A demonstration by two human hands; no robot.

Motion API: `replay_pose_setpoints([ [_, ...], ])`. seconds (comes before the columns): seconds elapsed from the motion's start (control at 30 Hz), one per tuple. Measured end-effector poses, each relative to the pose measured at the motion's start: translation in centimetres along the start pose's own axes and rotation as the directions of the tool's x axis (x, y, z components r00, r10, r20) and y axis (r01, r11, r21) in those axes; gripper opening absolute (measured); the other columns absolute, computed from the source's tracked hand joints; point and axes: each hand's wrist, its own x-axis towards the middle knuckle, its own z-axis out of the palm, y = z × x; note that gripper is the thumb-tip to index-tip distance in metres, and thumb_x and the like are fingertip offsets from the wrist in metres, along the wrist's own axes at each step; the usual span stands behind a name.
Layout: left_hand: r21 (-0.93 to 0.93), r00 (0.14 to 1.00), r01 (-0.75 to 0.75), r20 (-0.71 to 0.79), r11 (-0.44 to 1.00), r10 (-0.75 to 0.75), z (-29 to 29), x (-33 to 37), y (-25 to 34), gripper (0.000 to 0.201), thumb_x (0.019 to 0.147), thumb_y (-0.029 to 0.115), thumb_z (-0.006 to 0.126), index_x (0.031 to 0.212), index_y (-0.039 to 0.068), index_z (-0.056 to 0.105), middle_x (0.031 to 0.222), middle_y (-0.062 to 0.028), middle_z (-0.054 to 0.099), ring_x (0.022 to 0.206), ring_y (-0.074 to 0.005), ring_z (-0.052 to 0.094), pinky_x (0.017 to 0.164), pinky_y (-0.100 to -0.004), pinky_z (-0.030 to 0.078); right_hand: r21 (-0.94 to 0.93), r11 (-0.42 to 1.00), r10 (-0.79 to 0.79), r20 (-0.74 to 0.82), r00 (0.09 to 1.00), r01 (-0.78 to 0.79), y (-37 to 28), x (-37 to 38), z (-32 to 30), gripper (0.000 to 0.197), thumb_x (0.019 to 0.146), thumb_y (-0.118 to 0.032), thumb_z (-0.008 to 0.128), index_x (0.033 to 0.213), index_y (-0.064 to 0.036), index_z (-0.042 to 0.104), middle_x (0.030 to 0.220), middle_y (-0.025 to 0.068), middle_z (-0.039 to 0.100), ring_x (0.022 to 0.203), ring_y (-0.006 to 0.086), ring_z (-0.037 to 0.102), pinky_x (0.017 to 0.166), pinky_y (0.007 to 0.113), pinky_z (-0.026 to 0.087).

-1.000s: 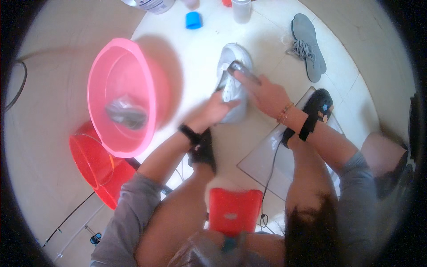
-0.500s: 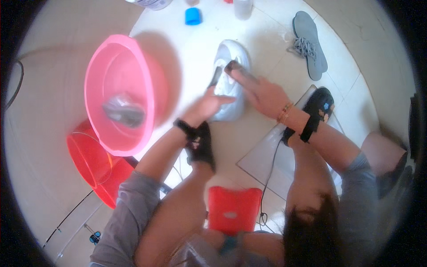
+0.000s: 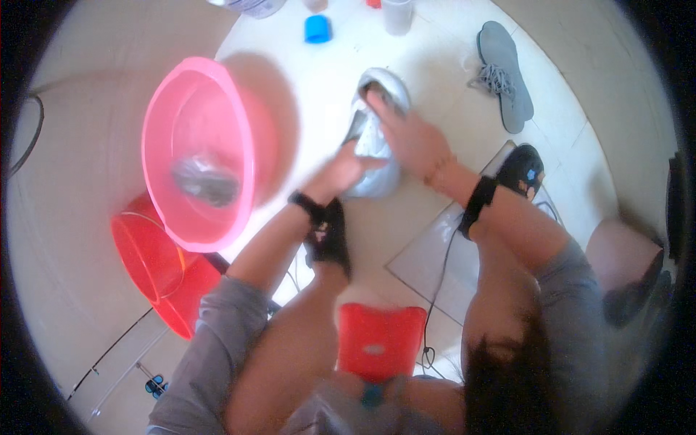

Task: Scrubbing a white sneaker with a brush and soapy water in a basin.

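Observation:
A white sneaker (image 3: pixel 378 183) lies on the light tiled floor in front of me, between my feet. My left hand (image 3: pixel 343 172) grips its near left side, with the thumb across the top. Over the shoe's far part, my right hand (image 3: pixel 419 147) closes round a dark-tipped brush (image 3: pixel 373 93), whose end is at the shoe's opening. Motion blurs the fingers, and the right hand hides most of the brush. Right of the shoe and farther off lie grey insoles (image 3: pixel 500 47) with a bundle of grey laces (image 3: pixel 496 78) on them.
Left of the shoe stands a pink basin (image 3: pixel 247 156) holding something grey and clear (image 3: pixel 206 180). A red bucket (image 3: pixel 141 261) is beside it. A blue cap (image 3: pixel 317 29) and a clear cup (image 3: pixel 396 17) stand far off. A red stool (image 3: pixel 380 337) is near me; a cable runs by my right foot.
My right hand has moved slightly left and lower over the shoe, and the brush has shifted slightly toward the far end. The left hand keeps its hold.

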Motion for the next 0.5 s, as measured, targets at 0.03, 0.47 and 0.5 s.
replay_pose_setpoints([
  [0.03,-0.068,0.997,-0.071,-0.019,0.995,0.070,-0.3,0.2,-1.2,0.043,0.085,0.009,0.065,0.125,-0.002,0.052,0.115,-0.0123,0.064,0.103,-0.0214,0.062,0.091,-0.0346,0.049,0.106,0.994,0.001,0.034,0.999,-0.004,-0.1,-1.2,0.6,0.054,0.097,-0.026,0.043,0.147,-0.0347,0.023,0.087,0.0237,0.063,0.075,0.0442,0.063,0.065,0.052,0.052],
  [0.47,-0.027,0.991,-0.131,-0.016,0.991,0.131,-0.4,-0.3,-1.2,0.039,0.088,0.013,0.062,0.124,-0.001,0.054,0.117,-0.0108,0.063,0.105,-0.0209,0.059,0.093,-0.0338,0.046,0.087,0.993,0.070,0.146,0.987,-0.083,-1.3,-1.2,1.2,0.051,0.099,-0.030,0.040,0.146,-0.0394,0.022,0.100,0.0239,0.061,0.077,0.0435,0.063,0.071,0.051,0.051],
  [0.5,-0.023,0.985,-0.169,-0.031,0.985,0.168,0.1,-0.6,-1.2,0.039,0.088,0.013,0.062,0.123,-0.001,0.055,0.116,-0.0109,0.063,0.103,-0.0204,0.060,0.092,-0.0337,0.046,0.027,0.992,0.120,0.157,0.980,-0.126,-1.3,-0.8,0.5,0.051,0.098,-0.030,0.040,0.146,-0.0387,0.022,0.099,0.0245,0.061,0.079,0.0435,0.063,0.072,0.050,0.051],
])
